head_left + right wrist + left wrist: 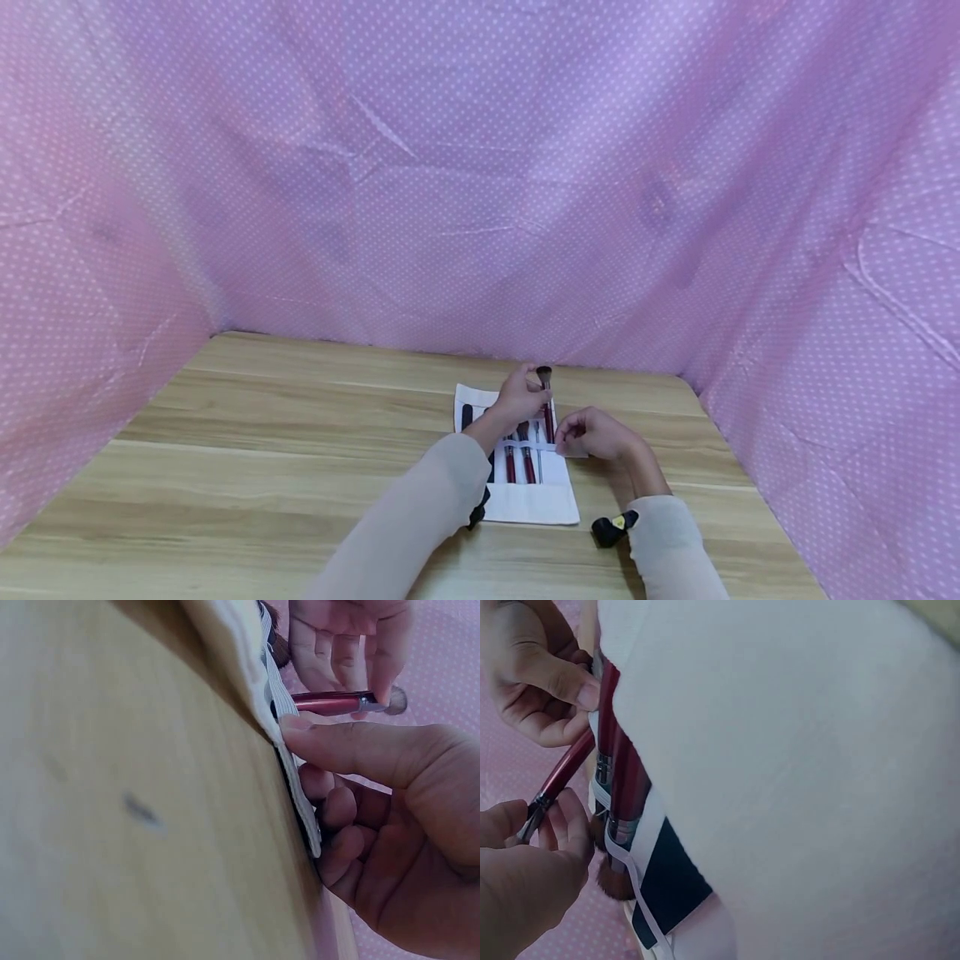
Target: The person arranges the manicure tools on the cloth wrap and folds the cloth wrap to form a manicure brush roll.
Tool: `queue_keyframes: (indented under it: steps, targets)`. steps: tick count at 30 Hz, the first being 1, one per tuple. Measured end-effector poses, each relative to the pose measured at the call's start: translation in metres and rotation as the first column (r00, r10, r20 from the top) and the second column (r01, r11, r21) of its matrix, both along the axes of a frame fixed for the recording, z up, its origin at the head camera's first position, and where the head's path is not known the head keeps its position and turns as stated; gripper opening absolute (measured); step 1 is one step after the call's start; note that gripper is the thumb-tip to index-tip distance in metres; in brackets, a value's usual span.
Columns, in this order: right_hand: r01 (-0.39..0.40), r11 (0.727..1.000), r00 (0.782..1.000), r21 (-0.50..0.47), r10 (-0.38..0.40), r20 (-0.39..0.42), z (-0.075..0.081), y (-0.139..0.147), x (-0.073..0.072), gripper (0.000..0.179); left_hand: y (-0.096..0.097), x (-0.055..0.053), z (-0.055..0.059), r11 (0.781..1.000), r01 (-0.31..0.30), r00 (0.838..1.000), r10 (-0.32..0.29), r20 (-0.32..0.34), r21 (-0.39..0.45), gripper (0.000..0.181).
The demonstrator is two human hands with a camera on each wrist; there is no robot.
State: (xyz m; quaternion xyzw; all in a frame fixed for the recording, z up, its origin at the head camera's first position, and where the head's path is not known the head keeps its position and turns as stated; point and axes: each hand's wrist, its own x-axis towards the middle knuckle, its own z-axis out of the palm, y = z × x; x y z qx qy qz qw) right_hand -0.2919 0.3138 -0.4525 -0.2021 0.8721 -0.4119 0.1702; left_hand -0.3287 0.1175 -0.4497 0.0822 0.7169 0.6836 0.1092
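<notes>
A white fabric brush roll (pixel 528 504) lies unfolded on the table, with an elastic band (pixel 279 688) across its middle. My left hand (pixel 521 398) pinches a red-handled makeup brush (pixel 568 766) near its metal collar, bristles pointing away from me. The handle's lower end is at the band by the roll's right edge. There, my right hand (pixel 600 435) grips the edge of the roll between thumb and curled fingers, with the thumb at the band. Other red-handled brushes (pixel 528 467) sit under the band. A black item (pixel 671 877) lies farther left in the roll, partly hidden by my left arm.
The wooden table (pixel 262 450) extends widely to the left of the roll. Pink dotted cloth (pixel 465 208) hangs behind the table and along both sides. A black wrist device (pixel 613 530) is by my right sleeve.
</notes>
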Motion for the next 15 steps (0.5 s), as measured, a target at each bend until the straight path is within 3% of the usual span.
queue_keyframes:
  steps: [15]
  targets:
    - [-0.042,0.999,0.998,0.014,0.042,-0.037,-0.0008,0.0022,0.0025,0.010,-0.0009,-0.0007,-0.0009,0.987,0.029,0.997,-0.040,-0.065,-0.158,0.049]
